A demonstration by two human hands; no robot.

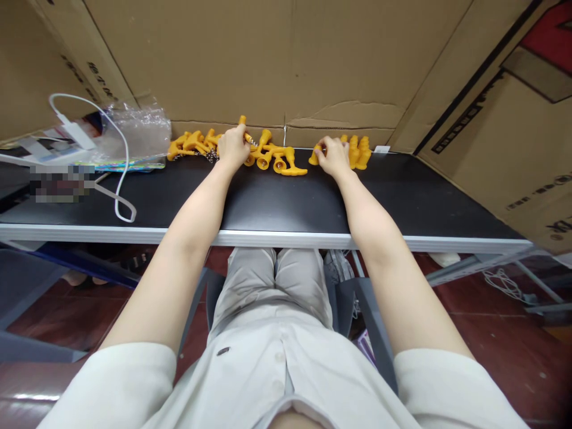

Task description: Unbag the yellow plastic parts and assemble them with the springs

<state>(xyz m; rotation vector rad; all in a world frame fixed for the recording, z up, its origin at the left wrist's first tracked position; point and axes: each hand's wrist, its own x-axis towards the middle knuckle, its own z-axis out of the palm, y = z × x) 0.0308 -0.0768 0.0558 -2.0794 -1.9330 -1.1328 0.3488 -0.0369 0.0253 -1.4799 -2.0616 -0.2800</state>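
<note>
Both my arms reach across a black table [277, 202] to its far edge. My left hand [232, 148] is closed on a yellow plastic piece [243, 122] that sticks up above its fingers, amid a loose pile of yellow plastic pieces [272, 158] with small metal chains [211, 156]. My right hand [333, 155] is closed around another yellow piece [315, 156], just left of a tidy row of upright yellow pieces [358, 151].
Cardboard sheets [313, 65] wall in the back and right of the table. A clear plastic bag [136, 128], a white cable [118, 179] and papers [49, 149] lie at the left. Below the table edge are metal frame bars and a red floor.
</note>
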